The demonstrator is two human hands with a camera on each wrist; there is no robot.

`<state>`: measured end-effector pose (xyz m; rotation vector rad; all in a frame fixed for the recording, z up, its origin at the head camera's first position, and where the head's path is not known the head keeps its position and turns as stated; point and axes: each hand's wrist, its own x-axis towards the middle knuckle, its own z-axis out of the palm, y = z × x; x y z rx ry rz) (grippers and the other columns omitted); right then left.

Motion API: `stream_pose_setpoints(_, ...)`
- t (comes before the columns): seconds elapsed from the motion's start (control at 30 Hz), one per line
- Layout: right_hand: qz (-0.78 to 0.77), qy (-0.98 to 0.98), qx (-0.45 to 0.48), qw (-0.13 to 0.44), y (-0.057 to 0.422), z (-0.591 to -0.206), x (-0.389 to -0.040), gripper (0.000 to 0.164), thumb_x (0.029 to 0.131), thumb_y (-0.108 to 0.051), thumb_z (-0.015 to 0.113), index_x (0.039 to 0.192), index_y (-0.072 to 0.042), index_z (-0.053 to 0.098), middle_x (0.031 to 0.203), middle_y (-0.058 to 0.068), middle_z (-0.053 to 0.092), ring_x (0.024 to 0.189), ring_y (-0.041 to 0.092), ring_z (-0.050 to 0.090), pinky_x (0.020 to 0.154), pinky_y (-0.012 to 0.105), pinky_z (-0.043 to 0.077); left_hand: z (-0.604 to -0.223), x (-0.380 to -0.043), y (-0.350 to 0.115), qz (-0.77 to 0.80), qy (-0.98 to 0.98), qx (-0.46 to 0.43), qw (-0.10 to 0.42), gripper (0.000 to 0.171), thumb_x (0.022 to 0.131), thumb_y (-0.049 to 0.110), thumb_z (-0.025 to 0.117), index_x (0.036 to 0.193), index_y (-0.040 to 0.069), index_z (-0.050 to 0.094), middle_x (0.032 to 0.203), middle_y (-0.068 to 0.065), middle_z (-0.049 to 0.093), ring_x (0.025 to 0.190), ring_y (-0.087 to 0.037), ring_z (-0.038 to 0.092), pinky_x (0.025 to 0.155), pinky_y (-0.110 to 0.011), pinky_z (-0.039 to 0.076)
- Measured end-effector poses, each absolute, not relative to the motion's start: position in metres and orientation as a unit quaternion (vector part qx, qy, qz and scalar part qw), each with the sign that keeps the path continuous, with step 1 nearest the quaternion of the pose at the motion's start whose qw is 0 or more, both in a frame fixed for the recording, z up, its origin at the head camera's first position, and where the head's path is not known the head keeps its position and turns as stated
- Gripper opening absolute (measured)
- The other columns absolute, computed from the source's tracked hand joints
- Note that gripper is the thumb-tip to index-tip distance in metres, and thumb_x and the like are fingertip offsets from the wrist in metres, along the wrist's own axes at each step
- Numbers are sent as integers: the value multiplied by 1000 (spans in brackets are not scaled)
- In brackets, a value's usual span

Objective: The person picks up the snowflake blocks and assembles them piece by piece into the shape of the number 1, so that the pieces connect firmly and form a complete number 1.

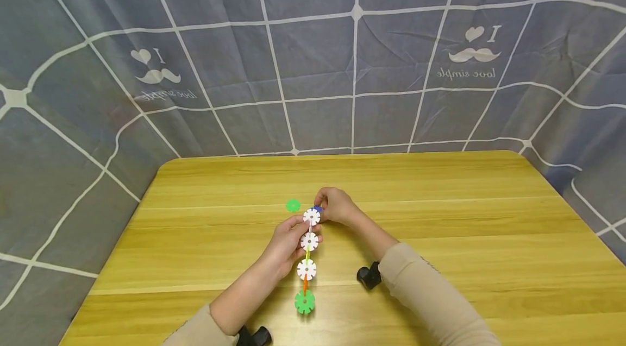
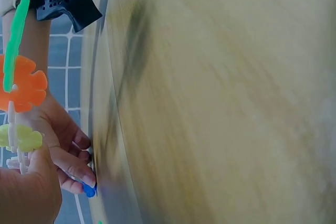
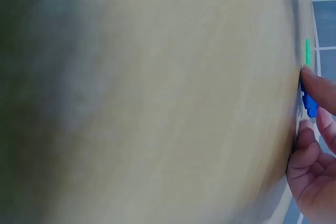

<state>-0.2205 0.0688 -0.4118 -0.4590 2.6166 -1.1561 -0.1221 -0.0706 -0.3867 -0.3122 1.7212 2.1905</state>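
Disc chain [image 1: 310,272] is gripped in fingers of left hand [image 1: 287,238], right hand [image 1: 338,206] pinching blue disc [image 3: 311,107] at chain top's 1 o'clock, loose green disc [image 1: 293,205] at 10 o'clock.

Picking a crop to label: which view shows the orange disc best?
Left wrist: the orange disc is large there, its scalloped face in view, though the green disc crosses it. The head view shows it small and edge-on; the right wrist view doesn't show it.
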Motion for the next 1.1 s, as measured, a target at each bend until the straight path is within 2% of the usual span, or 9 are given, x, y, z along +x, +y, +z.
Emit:
stream_pose_setpoints(0.17, -429, 879, -150, 144, 75, -410, -217, 27, 68, 8, 75, 87, -2, 59, 68, 3, 51, 61, 13, 46, 52, 20, 39, -387, -120, -69, 773, 603, -108, 166, 24, 99, 8, 42, 116, -8, 50, 94, -9, 67, 77, -14, 66, 70, -23, 55)
stream_pose_setpoints(0.27, -461, 861, -132, 167, 80, -411, -216, 28, 70, 10, 74, 91, 0, 60, 68, 4, 51, 58, 13, 46, 50, 20, 41, -388, -120, -69, 773, 602, -109, 167, 25, 99, 8, 42, 117, -8, 49, 94, -9, 67, 76, -14, 66, 70, -23, 55)
stream_pose_setpoints(0.4, -494, 840, -109, 196, 88, -412, -215, 26, 75, 7, 72, 98, 1, 62, 64, 3, 47, 51, 13, 45, 47, 20, 43, -389, -120, -68, 771, 604, -111, 167, 24, 98, 8, 43, 116, -7, 49, 93, -8, 67, 76, -13, 66, 69, -23, 55)
stream_pose_setpoints(0.57, -541, 806, -98, 219, 97, -411, -214, 21, 84, 4, 65, 104, 4, 61, 59, 2, 51, 49, 11, 49, 49, 19, 46, -390, -118, -65, 771, 605, -108, 169, 23, 98, 9, 43, 115, -7, 48, 94, -8, 67, 76, -13, 66, 68, -22, 55)
stream_pose_setpoints(0.77, -591, 770, -110, 214, 105, -402, -209, 23, 87, 5, 59, 110, 9, 57, 62, 2, 55, 53, 11, 52, 52, 20, 47, -390, -119, -63, 768, 610, -104, 168, 23, 98, 9, 44, 114, -7, 49, 95, -9, 68, 75, -13, 66, 66, -21, 54)
stream_pose_setpoints(1.1, -638, 733, -114, 207, 112, -392, -199, 27, 90, 3, 56, 116, 12, 54, 69, 3, 60, 59, 10, 55, 58, 21, 51, -390, -118, -60, 769, 605, -107, 177, 25, 98, 8, 44, 115, -8, 49, 99, -14, 67, 76, -15, 66, 71, -26, 55)
